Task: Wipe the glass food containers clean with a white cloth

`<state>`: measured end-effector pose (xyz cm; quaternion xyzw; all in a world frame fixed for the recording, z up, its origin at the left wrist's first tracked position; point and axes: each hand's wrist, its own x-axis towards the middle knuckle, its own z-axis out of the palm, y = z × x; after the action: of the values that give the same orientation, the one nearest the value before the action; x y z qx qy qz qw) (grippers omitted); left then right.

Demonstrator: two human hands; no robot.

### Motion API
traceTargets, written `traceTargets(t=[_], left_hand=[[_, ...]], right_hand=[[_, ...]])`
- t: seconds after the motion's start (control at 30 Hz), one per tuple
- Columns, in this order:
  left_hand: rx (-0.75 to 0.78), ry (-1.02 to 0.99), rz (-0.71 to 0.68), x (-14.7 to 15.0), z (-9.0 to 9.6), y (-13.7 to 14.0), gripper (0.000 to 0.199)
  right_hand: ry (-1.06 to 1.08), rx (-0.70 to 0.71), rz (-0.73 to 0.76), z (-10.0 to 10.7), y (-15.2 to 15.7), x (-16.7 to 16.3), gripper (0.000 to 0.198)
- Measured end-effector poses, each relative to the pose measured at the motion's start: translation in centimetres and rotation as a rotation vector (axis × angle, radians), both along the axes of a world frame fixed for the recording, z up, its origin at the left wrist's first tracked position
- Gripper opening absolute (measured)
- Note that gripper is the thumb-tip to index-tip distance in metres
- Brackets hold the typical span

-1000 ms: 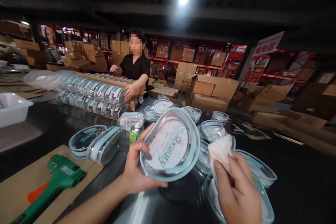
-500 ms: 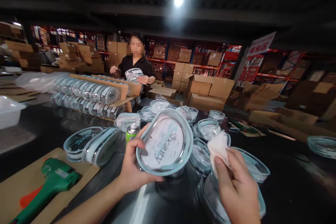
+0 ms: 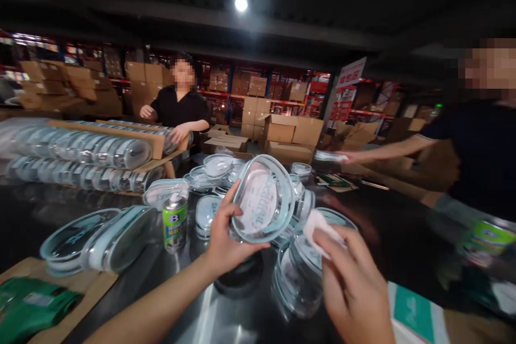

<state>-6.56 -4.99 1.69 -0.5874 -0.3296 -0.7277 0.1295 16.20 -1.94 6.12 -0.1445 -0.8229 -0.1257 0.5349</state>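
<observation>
My left hand grips a clear oval container by its edge, tilted up off the table. Pale blue runs round its rim, and lettering shows on its face. In my right hand, a folded white tissue is pinched between thumb and fingers, just right of the container and apart from it. Stacked containers stand below, between my two hands. Left of my left hand, a spray can with a green label stands upright, beside two more oval containers leaning together.
Rows of containers with cardboard strips line the far left. A green glue gun lies on cardboard at lower left. A co-worker stands across the table; another person reaches in from the right. A green-and-white box sits at lower right.
My view has swung right, bringing a second person into sight. The container in my left hand has turned more upright. The co-worker opposite no longer holds up a container.
</observation>
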Motion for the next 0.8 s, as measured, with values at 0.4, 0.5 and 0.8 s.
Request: traceTargets(t=[0.4,0.5,0.8], left_hand=[[0.043,0.001,-0.254,11.4,-0.8,4.8,0.067],[0.063,0.04,-0.291,13.7,-1.2,5.2,0.069],[0.08,0.297,-0.226,16.9,-0.6,4.8,0.072]], right_hand=[[-0.08,0.21,-0.108,-7.4,-3.7,7.0,0.021],[-0.061,0.148,-0.079,-7.1,-4.4,7.8,0.019],[-0.17,-0.026,-0.181,-8.1,-5.2,12.4,0.023]])
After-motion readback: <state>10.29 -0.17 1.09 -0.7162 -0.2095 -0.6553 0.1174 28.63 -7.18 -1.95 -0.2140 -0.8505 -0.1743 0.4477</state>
